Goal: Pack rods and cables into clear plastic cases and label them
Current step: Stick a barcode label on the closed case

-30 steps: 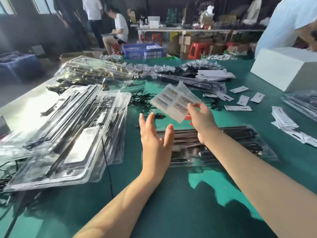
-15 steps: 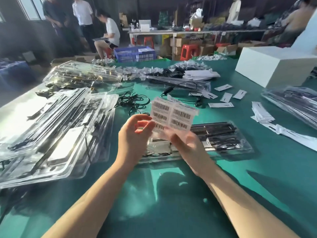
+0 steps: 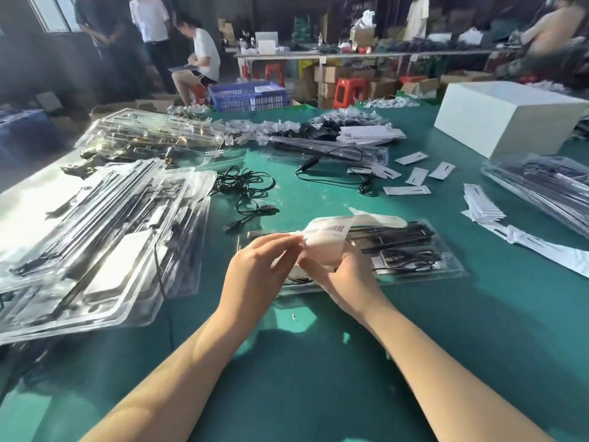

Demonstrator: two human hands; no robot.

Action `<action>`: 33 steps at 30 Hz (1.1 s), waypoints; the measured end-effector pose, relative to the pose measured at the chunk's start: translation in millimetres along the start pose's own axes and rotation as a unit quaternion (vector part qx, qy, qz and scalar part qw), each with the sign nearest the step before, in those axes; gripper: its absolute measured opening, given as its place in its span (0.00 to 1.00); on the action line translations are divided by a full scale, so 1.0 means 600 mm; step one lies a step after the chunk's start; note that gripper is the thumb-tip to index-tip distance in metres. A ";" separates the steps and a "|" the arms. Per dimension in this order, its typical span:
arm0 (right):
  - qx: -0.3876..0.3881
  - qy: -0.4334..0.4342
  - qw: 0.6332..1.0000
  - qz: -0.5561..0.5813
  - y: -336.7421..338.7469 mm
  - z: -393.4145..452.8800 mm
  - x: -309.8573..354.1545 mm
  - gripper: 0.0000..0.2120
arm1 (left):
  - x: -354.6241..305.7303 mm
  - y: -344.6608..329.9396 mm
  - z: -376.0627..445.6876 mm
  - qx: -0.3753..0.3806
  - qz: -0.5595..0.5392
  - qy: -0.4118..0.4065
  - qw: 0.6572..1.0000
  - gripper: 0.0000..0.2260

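Note:
A white sheet of barcode labels (image 3: 331, 236) is bent over between my two hands above the table. My left hand (image 3: 258, 269) pinches its near left corner with thumb and fingertips. My right hand (image 3: 341, 275) grips the sheet from below, fingers curled around it. Right behind my hands a clear plastic case (image 3: 414, 253) lies flat on the green table (image 3: 318, 378), holding black rods and a coiled black cable; my hands hide its left end.
A stack of filled clear cases (image 3: 105, 237) lies at the left, more cases (image 3: 541, 183) at the right. Loose black cables (image 3: 245, 189) and white paper cards (image 3: 417, 175) lie beyond. A white box (image 3: 506, 116) stands far right. People sit and stand in the background.
The label sheet, held upright and flat before, is now lowered and folded over near the case. My left hand moved from the sheet's left edge to pinching its corner.

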State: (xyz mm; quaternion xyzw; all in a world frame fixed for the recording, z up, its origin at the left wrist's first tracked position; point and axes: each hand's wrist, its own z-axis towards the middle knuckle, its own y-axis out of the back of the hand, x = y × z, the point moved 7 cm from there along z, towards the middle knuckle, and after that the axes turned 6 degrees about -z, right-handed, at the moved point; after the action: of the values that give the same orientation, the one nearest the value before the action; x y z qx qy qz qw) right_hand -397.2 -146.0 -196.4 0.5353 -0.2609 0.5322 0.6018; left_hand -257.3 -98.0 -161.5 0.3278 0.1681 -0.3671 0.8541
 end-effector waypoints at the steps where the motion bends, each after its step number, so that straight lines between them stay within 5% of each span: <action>1: -0.008 0.004 1.000 -0.018 0.001 0.001 -0.001 0.13 | 0.001 -0.002 -0.001 0.001 -0.013 0.002 1.000 0.07; 18: 0.001 0.038 0.999 -0.022 0.012 0.008 0.003 0.05 | 0.032 -0.021 -0.009 0.056 -0.199 0.188 0.960 0.07; 27: 0.030 0.034 0.999 0.020 0.014 0.007 0.000 0.12 | 0.040 -0.024 -0.011 0.073 -0.199 0.173 0.962 0.10; 33: 0.039 0.013 0.998 0.050 0.017 0.004 -0.005 0.20 | 0.042 -0.033 -0.012 0.113 -0.204 0.172 0.957 0.04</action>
State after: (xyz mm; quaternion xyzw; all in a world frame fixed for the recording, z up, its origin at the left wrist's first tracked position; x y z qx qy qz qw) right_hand -406.6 -150.7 -194.6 0.5379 -0.2587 0.5778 0.5566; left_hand -254.9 -116.1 -188.9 0.4395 0.3334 -0.4881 0.6764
